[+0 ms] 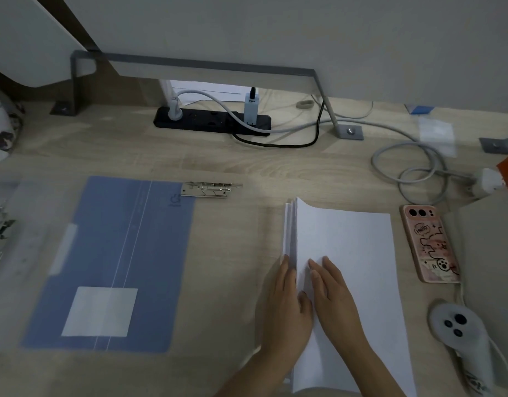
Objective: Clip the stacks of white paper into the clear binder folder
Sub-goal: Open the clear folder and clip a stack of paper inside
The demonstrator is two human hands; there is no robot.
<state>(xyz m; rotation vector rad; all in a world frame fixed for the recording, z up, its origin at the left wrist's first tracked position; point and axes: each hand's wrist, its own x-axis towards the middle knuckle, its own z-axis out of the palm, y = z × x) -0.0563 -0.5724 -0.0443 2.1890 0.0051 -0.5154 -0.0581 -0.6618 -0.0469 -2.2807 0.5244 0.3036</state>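
White paper stack (350, 285) on the bench (247, 167), right of centre, long edges running near to far, left edge fanned and lifted at the far corner. Left hand (284, 308) against that fanned left edge, fingers pressed together and flat along it, pinching nothing. Right hand (333, 299) flat on the top sheet just beside it, fingers lightly spread, pressing down, closed on nothing. Clear binder folder (109, 262) lying open well to the left, blue sheet showing through it, metal clip (207, 189) at its far right corner, apart from the paper. Phone (429, 243) just right of the stack, controller (459, 330) nearer on the right.

Step in hand, by the look of it: squaring the stack before moving it to the folder. Best done by keeping the right palm as a weight while the left pushes the loose edges flush, then tapping the far corner down so no sheet sticks out. Worth sliding only once the edge is even, and clear of the phone; uneven sheets likely to slip from under the clip
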